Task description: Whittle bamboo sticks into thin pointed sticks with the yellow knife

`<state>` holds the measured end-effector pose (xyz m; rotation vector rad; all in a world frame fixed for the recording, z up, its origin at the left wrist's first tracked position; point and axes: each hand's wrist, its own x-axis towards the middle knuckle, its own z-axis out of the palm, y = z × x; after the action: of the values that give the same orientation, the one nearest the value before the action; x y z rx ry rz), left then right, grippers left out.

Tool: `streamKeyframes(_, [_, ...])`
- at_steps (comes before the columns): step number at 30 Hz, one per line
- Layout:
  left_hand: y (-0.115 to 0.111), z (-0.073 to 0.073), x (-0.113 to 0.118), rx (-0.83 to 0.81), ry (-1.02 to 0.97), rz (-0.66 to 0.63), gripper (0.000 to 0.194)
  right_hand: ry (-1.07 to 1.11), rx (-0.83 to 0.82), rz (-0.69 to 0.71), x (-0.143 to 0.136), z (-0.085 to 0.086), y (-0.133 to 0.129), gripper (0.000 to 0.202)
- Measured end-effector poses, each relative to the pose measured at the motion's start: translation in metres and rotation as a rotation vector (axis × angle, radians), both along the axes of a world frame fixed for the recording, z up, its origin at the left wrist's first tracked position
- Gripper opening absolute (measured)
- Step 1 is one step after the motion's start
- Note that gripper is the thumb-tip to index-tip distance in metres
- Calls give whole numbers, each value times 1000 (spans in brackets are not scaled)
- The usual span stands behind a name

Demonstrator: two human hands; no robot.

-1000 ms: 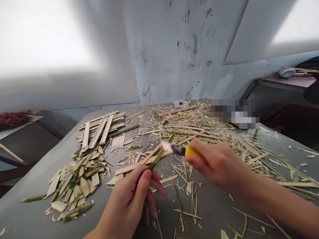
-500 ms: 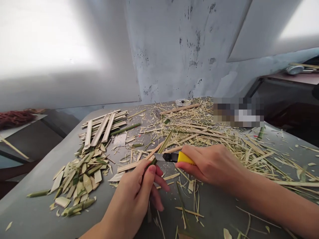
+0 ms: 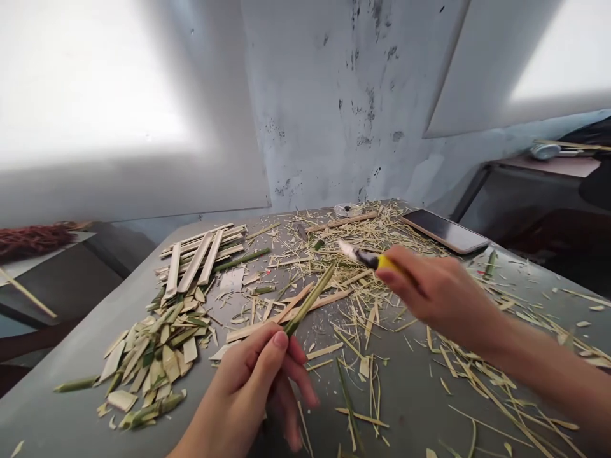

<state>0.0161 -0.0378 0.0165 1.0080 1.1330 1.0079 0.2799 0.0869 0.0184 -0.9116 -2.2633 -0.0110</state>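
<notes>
Between the thumb and forefinger of my left hand (image 3: 260, 375) is a thin green bamboo strip (image 3: 312, 296), its free end pointing up and away from me. The lower end is hidden by the hand. My right hand (image 3: 424, 280) grips a utility knife (image 3: 384, 262) by its yellow handle. The blade, smeared by motion, points left above the shavings and is apart from the strip. Beneath the strip lie pale flat bamboo slats (image 3: 286, 318) on the grey table (image 3: 391, 407).
At the left are a heap of short bamboo chips (image 3: 153, 366) and a stack of split bamboo pieces (image 3: 203, 254). Shavings (image 3: 377, 242) cover the back and right. A phone (image 3: 446, 230) lies at the back right, near a clear tape roll (image 3: 348, 210).
The knife has left the strip and moved up and to the right with my right hand. My left hand keeps hold of the strip, slightly lower in view.
</notes>
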Motion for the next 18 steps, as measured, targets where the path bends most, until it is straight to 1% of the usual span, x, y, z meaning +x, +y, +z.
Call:
streamKeyframes(3, [-1, -5, 1, 52, 84, 21, 55, -44, -6, 127, -16, -14, -14, 44])
streamKeyframes(6, [-4, -10, 0, 130, 233, 34, 55, -112, -16, 219, -26, -21, -27, 43])
streamKeyframes(8, [-5, -12, -2, 170, 327, 25, 52, -166, -9, 237, -33, -23, -35, 44])
streamKeyframes(10, [-7, -14, -4, 193, 392, 11, 48, -193, 12, 219, -37, -26, -39, 47])
streamKeyframes(12, [-9, -14, -4, 212, 436, 6, 46, -207, 9, 164, -36, -30, -35, 54])
streamKeyframes(13, [-10, -14, -4, 222, 452, 9, 44, -206, -3, 117, -33, -32, -29, 57])
streamKeyframes(15, [-13, -13, -3, 249, 472, 4, 44, -187, -51, -25, -19, -33, -7, 63])
streamKeyframes(18, [-17, -9, -2, 223, 412, -39, 47, -117, -87, -268, 15, -28, 31, 60])
